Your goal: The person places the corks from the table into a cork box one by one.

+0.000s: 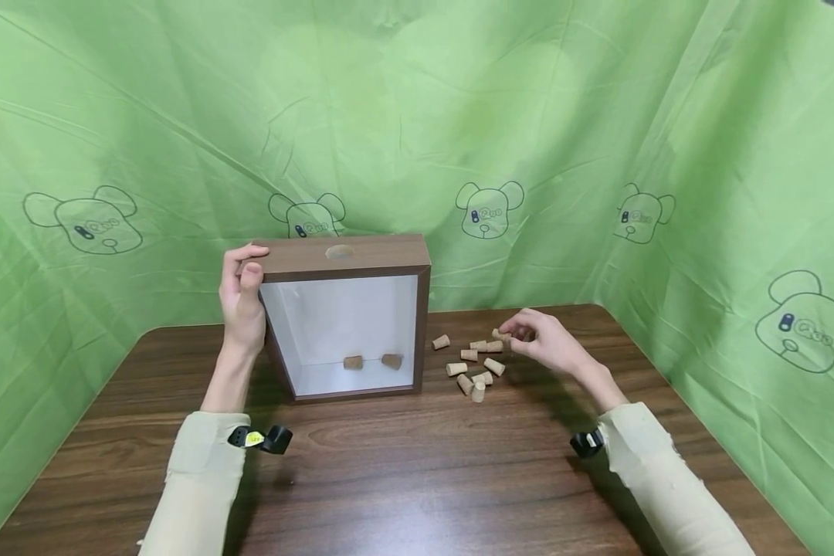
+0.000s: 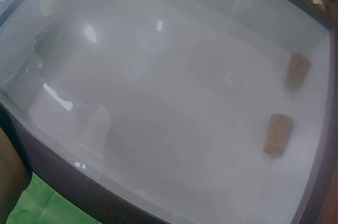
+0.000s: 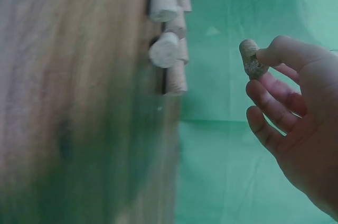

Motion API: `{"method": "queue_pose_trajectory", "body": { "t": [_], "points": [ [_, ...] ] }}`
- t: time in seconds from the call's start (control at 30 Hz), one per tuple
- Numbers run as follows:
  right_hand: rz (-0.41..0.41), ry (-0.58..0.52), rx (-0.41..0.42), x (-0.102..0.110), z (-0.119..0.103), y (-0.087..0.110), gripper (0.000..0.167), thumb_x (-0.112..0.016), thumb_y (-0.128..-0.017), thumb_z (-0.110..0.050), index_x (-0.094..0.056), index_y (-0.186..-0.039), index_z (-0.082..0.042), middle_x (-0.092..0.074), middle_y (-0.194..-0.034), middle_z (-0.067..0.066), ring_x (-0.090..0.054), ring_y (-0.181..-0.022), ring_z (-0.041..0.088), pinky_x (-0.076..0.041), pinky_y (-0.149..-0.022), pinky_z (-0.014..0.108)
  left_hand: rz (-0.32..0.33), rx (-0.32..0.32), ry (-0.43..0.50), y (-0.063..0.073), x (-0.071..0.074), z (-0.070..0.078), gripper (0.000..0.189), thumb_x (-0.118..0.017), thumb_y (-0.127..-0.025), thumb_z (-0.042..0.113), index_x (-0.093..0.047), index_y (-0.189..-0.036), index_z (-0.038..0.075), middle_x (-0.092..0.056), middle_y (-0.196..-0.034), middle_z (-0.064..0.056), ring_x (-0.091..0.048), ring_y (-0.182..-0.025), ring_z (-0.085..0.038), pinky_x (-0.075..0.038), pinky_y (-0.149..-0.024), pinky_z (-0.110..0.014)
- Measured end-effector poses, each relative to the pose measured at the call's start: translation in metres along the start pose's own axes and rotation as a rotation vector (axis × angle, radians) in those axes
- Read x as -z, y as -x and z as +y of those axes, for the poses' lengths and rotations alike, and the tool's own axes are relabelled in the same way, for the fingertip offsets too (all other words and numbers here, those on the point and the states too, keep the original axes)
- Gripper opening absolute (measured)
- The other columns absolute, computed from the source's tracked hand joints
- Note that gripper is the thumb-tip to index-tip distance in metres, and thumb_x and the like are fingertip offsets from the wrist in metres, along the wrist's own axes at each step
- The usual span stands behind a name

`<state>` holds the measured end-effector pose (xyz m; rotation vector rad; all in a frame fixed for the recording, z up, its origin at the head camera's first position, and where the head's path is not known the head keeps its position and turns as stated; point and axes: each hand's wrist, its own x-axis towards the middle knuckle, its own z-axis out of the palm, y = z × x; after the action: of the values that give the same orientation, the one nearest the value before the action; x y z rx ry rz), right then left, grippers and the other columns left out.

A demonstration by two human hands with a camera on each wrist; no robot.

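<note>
Box [image 1: 385, 250], mid-frame: two corks [image 1: 353, 362] inside. Left hand [image 1: 243, 309] grips upper-left corner; right hand [image 1: 550, 340] pinches cork [image 3: 248, 52], long axis near-vertical in right-wrist view.

Head view bright, fairly even; pale sheen on tabletop [image 1: 417, 471] nearer the camera than right hand [image 1: 545, 340], soft shadow beneath that hand. Left wrist view hazy, white glare spots across box pane [image 2: 158, 86]. Right wrist view dimmer, tabletop grain beside the hand blurred.

Corks [image 1: 456, 370] look matt and rough, the wooden table [image 1: 389, 471] glossy.
</note>
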<state>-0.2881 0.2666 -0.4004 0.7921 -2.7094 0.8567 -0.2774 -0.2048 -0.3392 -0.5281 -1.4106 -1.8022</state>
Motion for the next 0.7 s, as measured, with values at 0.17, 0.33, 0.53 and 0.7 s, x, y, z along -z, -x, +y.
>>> {"method": "queue_pose_trajectory", "body": {
  "t": [0.17,0.33,0.53,0.7],
  "points": [
    [0.034,0.019,0.037,0.012,-0.011,-0.002,0.022,-0.071,-0.085,-0.005,-0.072,-0.106,-0.012,-0.066,-0.094,0.000,-0.060,-0.080,0.017,-0.053,-0.074,0.037,-0.003,0.008,-0.002,0.000,0.000,-0.002,0.037,-0.068,-0.091,0.041,-0.066,-0.110,0.010,-0.061,-0.117,0.002,-0.039,-0.136,-0.026,-0.023,-0.114,-0.031],
    [0.056,0.012,0.051,0.020,-0.018,-0.005,0.023,-0.072,-0.085,-0.006,-0.072,-0.106,-0.014,-0.065,-0.094,-0.002,-0.059,-0.079,0.011,-0.053,-0.073,0.034,-0.003,0.008,-0.008,0.000,0.002,-0.002,0.036,-0.066,-0.093,0.039,-0.065,-0.111,0.009,-0.062,-0.118,0.002,-0.036,-0.139,-0.031,-0.022,-0.115,-0.032],
    [0.087,0.009,0.072,0.031,-0.030,-0.009,0.023,-0.072,-0.085,-0.007,-0.072,-0.106,-0.015,-0.064,-0.093,-0.004,-0.058,-0.078,0.010,-0.052,-0.071,0.031,0.002,0.009,-0.014,0.000,0.002,-0.002,0.036,-0.066,-0.093,0.040,-0.065,-0.111,0.009,-0.062,-0.118,0.003,-0.035,-0.140,-0.032,-0.022,-0.116,-0.032],
    [0.107,-0.005,0.094,0.040,-0.042,-0.012,0.024,-0.071,-0.085,-0.005,-0.072,-0.106,-0.015,-0.063,-0.093,-0.005,-0.058,-0.077,0.010,-0.052,-0.069,0.029,0.000,0.010,-0.013,0.000,0.003,-0.002,0.035,-0.067,-0.092,0.041,-0.066,-0.111,0.011,-0.061,-0.118,0.003,-0.035,-0.140,-0.032,-0.022,-0.115,-0.032]
  ]
}}
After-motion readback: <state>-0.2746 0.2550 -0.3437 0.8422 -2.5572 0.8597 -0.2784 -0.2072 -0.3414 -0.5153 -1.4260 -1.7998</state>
